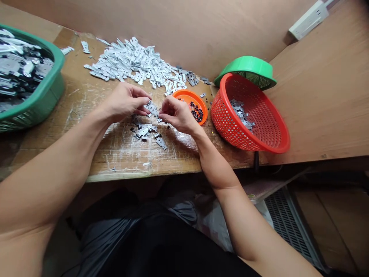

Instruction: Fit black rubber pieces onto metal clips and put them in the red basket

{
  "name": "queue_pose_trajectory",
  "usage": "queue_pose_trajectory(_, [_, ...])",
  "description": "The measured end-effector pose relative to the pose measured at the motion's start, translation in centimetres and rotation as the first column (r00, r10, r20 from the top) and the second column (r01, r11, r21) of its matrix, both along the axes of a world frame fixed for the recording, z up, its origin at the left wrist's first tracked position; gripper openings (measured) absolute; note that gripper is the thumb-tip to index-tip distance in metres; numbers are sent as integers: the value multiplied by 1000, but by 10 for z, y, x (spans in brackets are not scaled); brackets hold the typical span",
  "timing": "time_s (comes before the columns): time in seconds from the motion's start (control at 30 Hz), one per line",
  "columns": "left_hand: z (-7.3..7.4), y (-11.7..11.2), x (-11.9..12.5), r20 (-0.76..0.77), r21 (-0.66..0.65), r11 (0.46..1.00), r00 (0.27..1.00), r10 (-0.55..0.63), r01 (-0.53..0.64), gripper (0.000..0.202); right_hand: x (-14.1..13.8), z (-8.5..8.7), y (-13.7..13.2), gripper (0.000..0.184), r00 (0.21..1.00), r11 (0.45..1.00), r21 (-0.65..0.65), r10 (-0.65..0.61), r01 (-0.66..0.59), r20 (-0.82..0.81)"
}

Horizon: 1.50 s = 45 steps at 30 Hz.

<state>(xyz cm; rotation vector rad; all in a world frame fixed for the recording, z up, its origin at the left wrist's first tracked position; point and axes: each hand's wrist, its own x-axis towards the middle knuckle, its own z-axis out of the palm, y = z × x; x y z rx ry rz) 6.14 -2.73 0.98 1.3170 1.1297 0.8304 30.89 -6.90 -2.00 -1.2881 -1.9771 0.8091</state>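
Note:
My left hand [128, 100] is closed in a pinch on a flat silver metal bracket [152, 109] with holes in it. Close to the bracket's right end, my right hand [176, 113] has thumb and fingers pressed together; whatever lies between them is too small to make out. Below the hands, several loose metal brackets [143, 132] and small dark bits are scattered on the work surface. Just behind my right hand sits an orange dish [183, 93] containing small black parts [196, 112], partly covered by that hand.
A large heap of silver metal pieces [135, 61] lies along the back. At far left stands a green basket [54, 86] full of metal parts. To the right, a red basket [233, 132] tilts, with a bright green basket [245, 65] behind it. A power strip [308, 21] hangs on the wall.

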Motion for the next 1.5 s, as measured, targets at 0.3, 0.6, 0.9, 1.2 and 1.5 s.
queue_pose_trajectory(0.3, [-4, -1, -1, -30, -13, 995, 995, -100, 100, 11, -1, 10, -6, 19, 971, 996, 65, 46, -63, 235])
queue_pose_trajectory(0.6, [5, -3, -5, -115, -68, 989, 984, -140, 133, 21, 14, 34, -12, 14, 912, 997, -30, 81, -75, 403])
queue_pose_trajectory(0.9, [-2, 7, -13, -119, -60, 993, 987, -104, 97, 27, 14, 25, -9, 25, 821, 979, -144, 201, -147, 534])
queue_pose_trajectory(1.2, [0, -1, -4, -62, -90, 987, 988, -139, 134, 19, 4, 27, -9, 12, 977, 1000, 22, -13, 9, 211])
queue_pose_trajectory(1.5, [-7, 1, 4, -45, -34, 984, 984, -175, 173, 20, -12, 17, 4, 20, 972, 996, 47, -84, 75, 219])
